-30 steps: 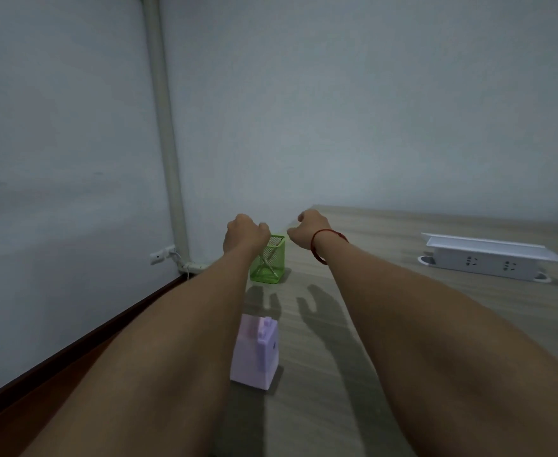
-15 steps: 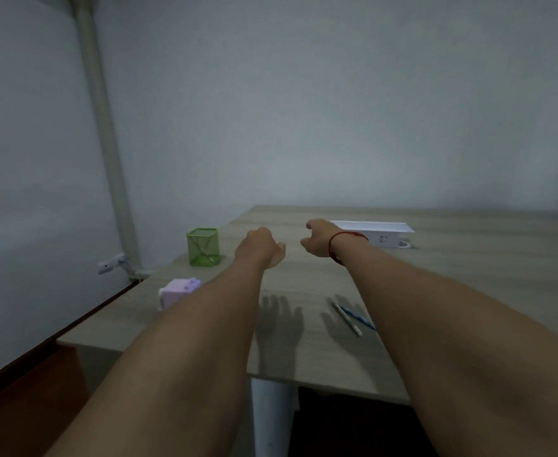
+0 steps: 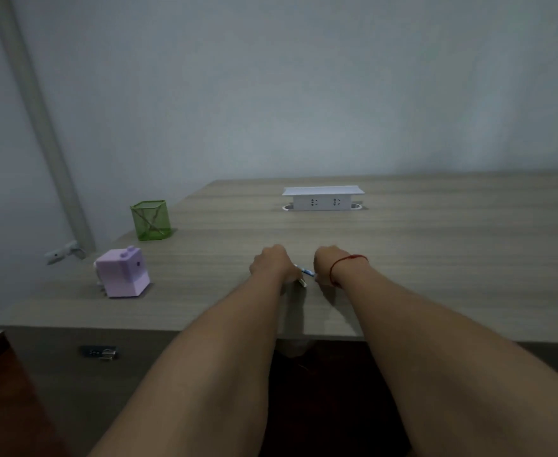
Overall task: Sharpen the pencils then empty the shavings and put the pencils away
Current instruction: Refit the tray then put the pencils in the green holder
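Two pencils lie near the table's front edge between my hands: a blue pencil [image 3: 306, 271] and a light-coloured pencil [image 3: 302, 282], of which only an end shows. My left hand [image 3: 270, 263] is curled down over the light pencil's end. My right hand [image 3: 327, 262], with a red string at the wrist, is curled onto the blue pencil's right end. The fingertips are hidden under both hands. A purple box-shaped sharpener [image 3: 124, 274] stands at the left. Behind it is a green mesh pencil holder [image 3: 150, 221].
A white socket block [image 3: 323, 199] stands at the back middle of the wooden table [image 3: 436, 258]. A grey pipe [image 3: 40, 127] runs down the wall on the left. Below the table's front edge is a drawer lock [image 3: 101, 352].
The view has swung right and down from the left corner. Both hands have come back from above the green holder and dropped onto the two pencils near the front edge.
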Motion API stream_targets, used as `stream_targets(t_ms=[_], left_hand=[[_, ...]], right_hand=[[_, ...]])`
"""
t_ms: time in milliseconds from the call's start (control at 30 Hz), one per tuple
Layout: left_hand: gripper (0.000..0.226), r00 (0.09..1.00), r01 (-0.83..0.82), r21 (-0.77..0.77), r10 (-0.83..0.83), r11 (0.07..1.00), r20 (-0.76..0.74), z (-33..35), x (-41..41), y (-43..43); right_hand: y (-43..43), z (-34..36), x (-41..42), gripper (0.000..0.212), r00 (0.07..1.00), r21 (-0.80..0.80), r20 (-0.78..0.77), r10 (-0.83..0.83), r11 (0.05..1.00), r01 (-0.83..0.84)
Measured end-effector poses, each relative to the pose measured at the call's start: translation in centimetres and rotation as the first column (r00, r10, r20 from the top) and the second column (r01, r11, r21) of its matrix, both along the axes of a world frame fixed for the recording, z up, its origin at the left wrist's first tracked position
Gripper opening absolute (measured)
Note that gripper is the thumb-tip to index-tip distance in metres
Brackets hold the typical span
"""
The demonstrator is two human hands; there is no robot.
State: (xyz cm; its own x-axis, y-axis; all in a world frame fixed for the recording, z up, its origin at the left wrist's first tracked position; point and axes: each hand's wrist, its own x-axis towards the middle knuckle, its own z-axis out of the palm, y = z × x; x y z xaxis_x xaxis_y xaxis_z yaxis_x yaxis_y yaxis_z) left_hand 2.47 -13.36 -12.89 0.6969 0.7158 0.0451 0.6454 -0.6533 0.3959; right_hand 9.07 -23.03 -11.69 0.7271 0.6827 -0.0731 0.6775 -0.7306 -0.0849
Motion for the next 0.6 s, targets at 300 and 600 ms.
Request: stream_targets(t_ms=[300,600], left_hand=[[0.033,0.993,-0.070,0.030,0.066,0.997,0.094,0.6,0.6,0.1],[0.025,0.921,-0.168,0.137,0.106,0.976,0.376,10.1,-5.1,8.6]], right_hand=[[0.1,1.2,0.0,0.037,0.996,0.214,-0.026,-0.090,0.972,0.093],[9.4,9.1,-3.0,0.016,0.994,0.473,-0.093,0.064,0.881,-0.013]])
